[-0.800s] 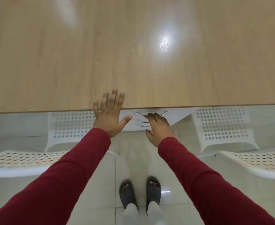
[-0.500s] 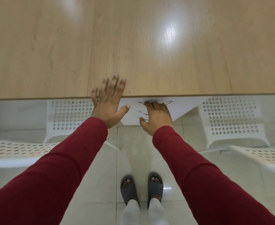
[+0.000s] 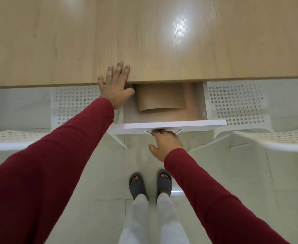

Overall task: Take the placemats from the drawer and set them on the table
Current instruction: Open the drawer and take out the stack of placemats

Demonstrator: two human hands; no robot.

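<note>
A white drawer (image 3: 167, 127) stands pulled out from under the near edge of the light wooden table (image 3: 162, 41). Inside lie tan placemats (image 3: 159, 99), their far part hidden under the tabletop and the near edge curling up. My right hand (image 3: 164, 141) grips the drawer's metal handle (image 3: 179, 132) from below, fingers curled round it. My left hand (image 3: 115, 85) lies flat and spread on the table edge just left of the drawer, holding nothing.
Two white perforated chairs flank the drawer, the left chair (image 3: 44, 120) and the right chair (image 3: 246, 117), with seats reaching toward me. My feet in grey slippers (image 3: 150, 185) stand on the pale tiled floor below the drawer.
The drawer was closed before and has slid out toward me under my right hand, uncovering the placemats. My left hand has stayed on the table edge.
</note>
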